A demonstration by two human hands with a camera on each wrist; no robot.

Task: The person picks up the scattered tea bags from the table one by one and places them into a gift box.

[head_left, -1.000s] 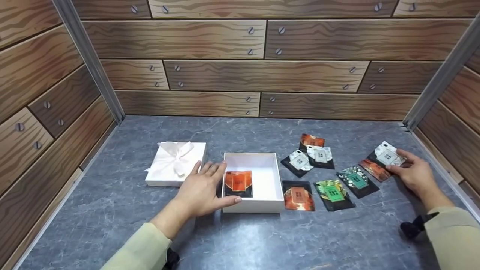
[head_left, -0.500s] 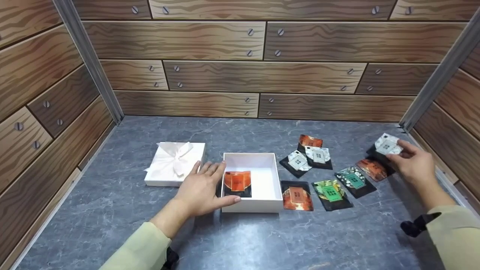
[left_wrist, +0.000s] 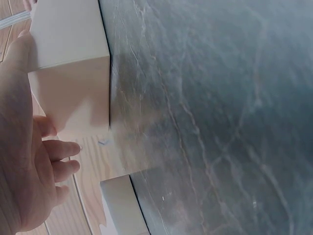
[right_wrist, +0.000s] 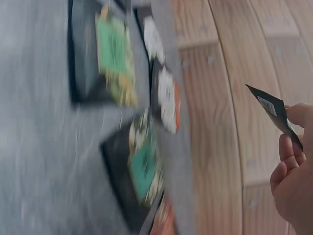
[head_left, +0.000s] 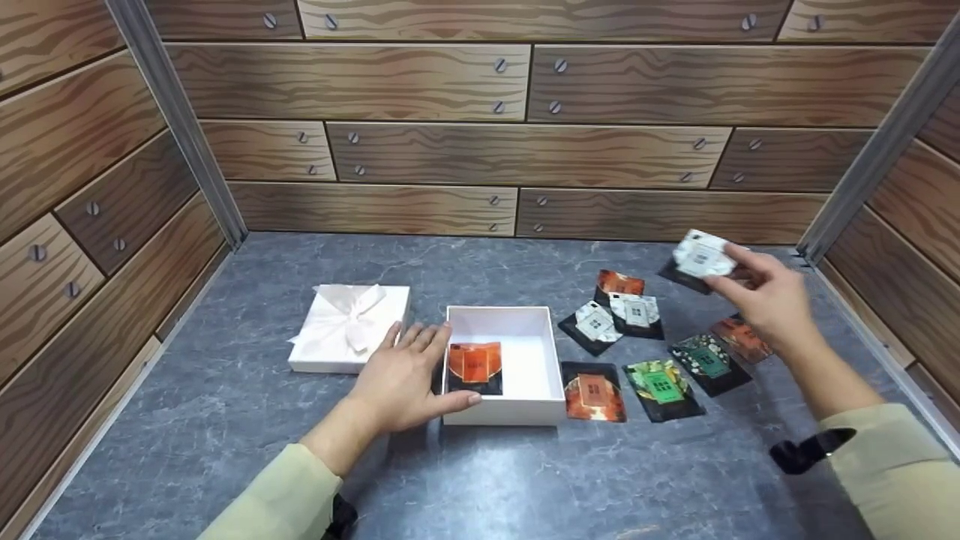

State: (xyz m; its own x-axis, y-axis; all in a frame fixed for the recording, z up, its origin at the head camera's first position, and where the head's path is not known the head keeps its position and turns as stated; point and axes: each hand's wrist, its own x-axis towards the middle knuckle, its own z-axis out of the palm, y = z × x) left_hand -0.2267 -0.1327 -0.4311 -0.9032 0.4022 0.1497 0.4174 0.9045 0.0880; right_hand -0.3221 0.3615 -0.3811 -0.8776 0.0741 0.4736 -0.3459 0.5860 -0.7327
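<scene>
My right hand [head_left: 772, 300] pinches a black-and-white sachet [head_left: 703, 256] by its edge, up above the table. The right wrist view shows the dark back of that sachet [right_wrist: 272, 108], with a barcode label. My left hand [head_left: 401, 379] rests at the left wall and near corner of a white open box [head_left: 504, 411], its fingers straight. In the left wrist view the thumb lies along the box [left_wrist: 73, 93]. Inside the box, on the left, lies an orange-and-black sachet [head_left: 475, 367].
A white lid [head_left: 322, 356] with a ribbon bow lies left of the box. Right of the box lie an orange sachet [head_left: 595, 392], a green one [head_left: 664, 390], a teal one [head_left: 710, 364] and another orange one [head_left: 742, 337]. Two white sachets [head_left: 636, 311] overlap an orange one behind.
My right hand has lifted the white sachet off the orange one at the far right and carried it left and away from me. The left hand has stayed on the box.
</scene>
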